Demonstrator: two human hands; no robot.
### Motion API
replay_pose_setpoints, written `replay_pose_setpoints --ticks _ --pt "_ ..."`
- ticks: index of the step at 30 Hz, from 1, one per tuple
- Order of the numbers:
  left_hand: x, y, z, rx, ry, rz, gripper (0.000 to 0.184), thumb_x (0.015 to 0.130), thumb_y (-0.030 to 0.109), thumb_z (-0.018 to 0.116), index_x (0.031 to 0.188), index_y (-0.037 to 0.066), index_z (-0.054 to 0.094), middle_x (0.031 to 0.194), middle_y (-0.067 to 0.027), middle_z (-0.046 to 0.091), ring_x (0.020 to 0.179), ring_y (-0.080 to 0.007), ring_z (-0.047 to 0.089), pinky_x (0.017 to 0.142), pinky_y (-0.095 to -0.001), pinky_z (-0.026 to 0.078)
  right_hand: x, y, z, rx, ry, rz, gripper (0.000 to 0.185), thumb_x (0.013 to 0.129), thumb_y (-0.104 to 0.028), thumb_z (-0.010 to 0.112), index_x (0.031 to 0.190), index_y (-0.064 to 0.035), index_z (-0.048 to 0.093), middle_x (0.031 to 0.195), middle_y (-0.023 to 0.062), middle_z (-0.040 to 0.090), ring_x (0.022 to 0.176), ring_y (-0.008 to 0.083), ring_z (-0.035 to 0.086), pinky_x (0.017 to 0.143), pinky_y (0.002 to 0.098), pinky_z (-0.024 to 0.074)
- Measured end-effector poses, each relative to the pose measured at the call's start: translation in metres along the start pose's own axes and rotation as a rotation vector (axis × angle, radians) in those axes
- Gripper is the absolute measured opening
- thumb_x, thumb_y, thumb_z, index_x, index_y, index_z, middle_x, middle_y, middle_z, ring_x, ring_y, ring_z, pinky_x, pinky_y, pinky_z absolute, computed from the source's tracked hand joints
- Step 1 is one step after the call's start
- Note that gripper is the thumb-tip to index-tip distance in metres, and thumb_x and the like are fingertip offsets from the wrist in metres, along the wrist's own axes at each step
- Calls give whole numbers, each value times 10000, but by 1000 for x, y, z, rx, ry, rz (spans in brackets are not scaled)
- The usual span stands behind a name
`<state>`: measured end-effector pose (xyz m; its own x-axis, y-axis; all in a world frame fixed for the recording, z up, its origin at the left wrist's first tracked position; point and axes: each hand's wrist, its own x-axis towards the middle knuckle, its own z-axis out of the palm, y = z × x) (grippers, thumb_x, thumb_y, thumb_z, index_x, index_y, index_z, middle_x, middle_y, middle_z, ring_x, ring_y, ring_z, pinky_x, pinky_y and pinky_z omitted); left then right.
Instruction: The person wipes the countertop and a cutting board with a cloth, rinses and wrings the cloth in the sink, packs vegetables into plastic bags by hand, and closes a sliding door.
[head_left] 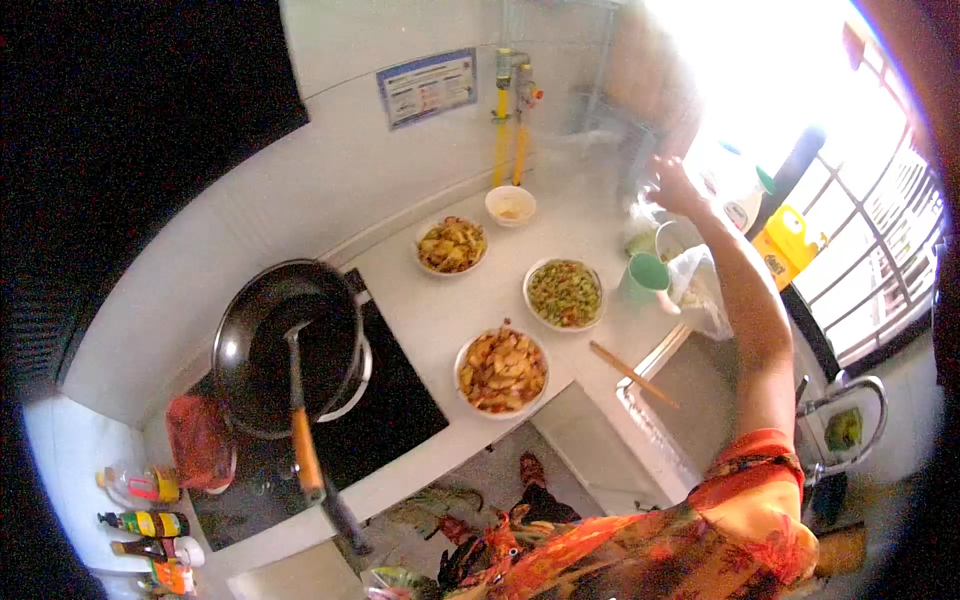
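Observation:
My right hand (677, 188) is stretched out to the far right corner of the counter, beside the window. Its fingers look apart, and I see nothing held in them. Just below it are a clear plastic bag (641, 238) and a green cup (645, 277). Another plastic bag (700, 290) with pale contents lies under my forearm. Nearby stand a white bottle with a green cap (742, 210) and a yellow jug (787, 245). My left hand is out of view.
Dishes of sliced food (502, 370), chopped green food (564, 294) and browned food (452, 246) stand on the counter with a small bowl (511, 206). A wok (265, 350) with a wooden-handled spatula (304, 440) sits on the stove. Chopsticks (632, 374) lie by the sink (700, 400).

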<state>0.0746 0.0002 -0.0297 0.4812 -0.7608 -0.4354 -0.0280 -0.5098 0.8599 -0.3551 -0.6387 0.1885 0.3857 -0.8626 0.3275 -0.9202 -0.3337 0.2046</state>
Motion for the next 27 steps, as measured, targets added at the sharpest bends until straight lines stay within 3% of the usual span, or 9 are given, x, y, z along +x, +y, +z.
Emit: replay_pose_setpoints --ticks 5,10,13,17,18,19,21,25,27 --pt "17 37 68 30 52 -120 179 754 36 610 927 44 564 828 -15 562 650 -117 495 568 -271 427 32 87 122 -25 -213 102 898 547 -263 720 1323 -125 291 1286 155 389 1188 436 335 966 477 357" --pt "22 60 111 46 71 -193 183 764 41 607 940 47 560 833 -13 560 648 -113 495 562 -264 427 39 85 138 -209 -421 206 1036 522 -372 816 1360 -270 214 1330 344 220 1220 451 295 899 514 408" --pt "21 66 125 50 84 -221 185 770 43 605 949 49 558 836 -12 560 646 -110 495 558 -260 426 43 80 133 -59 -540 332 1161 492 -292 830 1392 -197 102 1327 345 231 1260 468 200 997 555 249" --pt "15 69 136 55 97 -251 188 777 47 603 959 51 554 840 -10 558 644 -107 494 553 -254 426 44 92 166 -128 -556 266 1174 518 -329 820 1395 -201 51 1318 245 346 1206 398 357 938 523 330" --pt "13 69 137 55 100 -258 189 779 48 602 962 52 553 841 -9 558 643 -106 494 551 -252 426 46 83 138 -80 -611 312 854 637 -257 746 1341 -160 272 1199 183 501 1090 328 502 860 494 394" --pt "12 69 137 59 102 -265 190 781 49 602 965 52 553 841 -9 558 643 -105 494 550 -251 426 50 89 153 -79 -614 310 854 637 -257 746 1341 -160 272 1199 183 501 1090 328 502 860 494 394" --pt "10 68 140 61 101 -272 192 785 50 601 970 53 551 843 -8 557 642 -103 494 547 -248 426 57 99 178 -138 -468 200 366 733 -130 606 1092 -111 539 1023 129 604 953 280 585 789 466 430" --pt "5 66 138 71 80 -260 195 793 54 598 981 56 548 847 -6 556 639 -100 494 542 -243 426 44 114 167 -24 -226 139 167 742 -45 492 854 -85 610 906 137 616 889 277 594 763 450 437" --pt "4 63 135 71 67 -242 196 797 56 597 986 57 546 849 -5 555 638 -98 493 540 -240 425 36 120 154 -34 211 24 108 747 -105 489 747 -97 597 750 124 601 741 297 613 623 427 459"
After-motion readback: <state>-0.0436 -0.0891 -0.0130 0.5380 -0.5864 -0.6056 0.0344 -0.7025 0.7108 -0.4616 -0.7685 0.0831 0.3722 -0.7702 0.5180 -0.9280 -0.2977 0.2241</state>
